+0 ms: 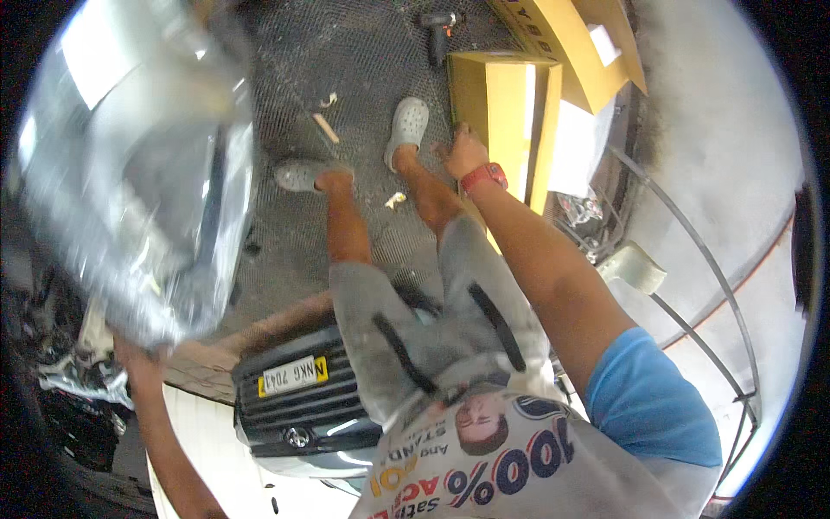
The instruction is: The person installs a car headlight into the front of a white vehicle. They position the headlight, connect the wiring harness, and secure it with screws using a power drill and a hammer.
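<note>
My left hand (145,362) grips the lower end of a large part wrapped in clear plastic (130,173), raised at the left. The part looks silvery and grey inside the wrap; motion blur hides its exact kind. My right hand (467,154), with a red watch on the wrist, is beside a tall open cardboard box (491,108). Its fingers are apart and bent, next to the box's left side, with nothing seen in them. Whether the fingertips touch the cardboard is hard to make out.
A cordless drill (439,33) lies beyond the box on the dark textured mat (285,78). Raised box flaps (566,48) stand at the upper right. Small scraps (395,201) and a tan strip (326,128) lie near my feet. Behind me is a vehicle (311,398); thin curved bars (692,233) rise at the right.
</note>
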`<state>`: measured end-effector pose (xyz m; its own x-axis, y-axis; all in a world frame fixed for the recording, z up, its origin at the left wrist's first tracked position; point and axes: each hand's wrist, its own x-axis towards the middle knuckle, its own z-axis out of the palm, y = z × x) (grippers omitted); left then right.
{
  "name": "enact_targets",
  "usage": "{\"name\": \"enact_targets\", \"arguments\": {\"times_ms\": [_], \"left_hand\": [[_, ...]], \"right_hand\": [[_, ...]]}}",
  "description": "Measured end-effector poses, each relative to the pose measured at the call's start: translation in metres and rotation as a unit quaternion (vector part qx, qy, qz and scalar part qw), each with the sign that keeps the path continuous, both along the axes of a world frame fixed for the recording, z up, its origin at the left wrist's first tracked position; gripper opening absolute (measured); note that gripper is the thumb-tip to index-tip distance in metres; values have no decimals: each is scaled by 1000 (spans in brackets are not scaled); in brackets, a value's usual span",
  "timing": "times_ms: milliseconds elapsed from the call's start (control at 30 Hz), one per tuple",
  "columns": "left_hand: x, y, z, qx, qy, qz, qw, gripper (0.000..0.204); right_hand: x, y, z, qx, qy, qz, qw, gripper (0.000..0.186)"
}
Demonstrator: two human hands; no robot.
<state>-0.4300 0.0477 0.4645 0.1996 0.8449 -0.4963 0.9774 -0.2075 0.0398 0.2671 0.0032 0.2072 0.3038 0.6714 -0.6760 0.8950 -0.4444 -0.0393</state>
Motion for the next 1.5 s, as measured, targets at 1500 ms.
{"name": "enact_targets", "arguments": {"times_ms": [1500], "left_hand": [[156, 55, 92, -16, -36, 79, 996, 102]], "right_hand": [[-81, 56, 415, 50, 623, -357, 694, 47]]}}
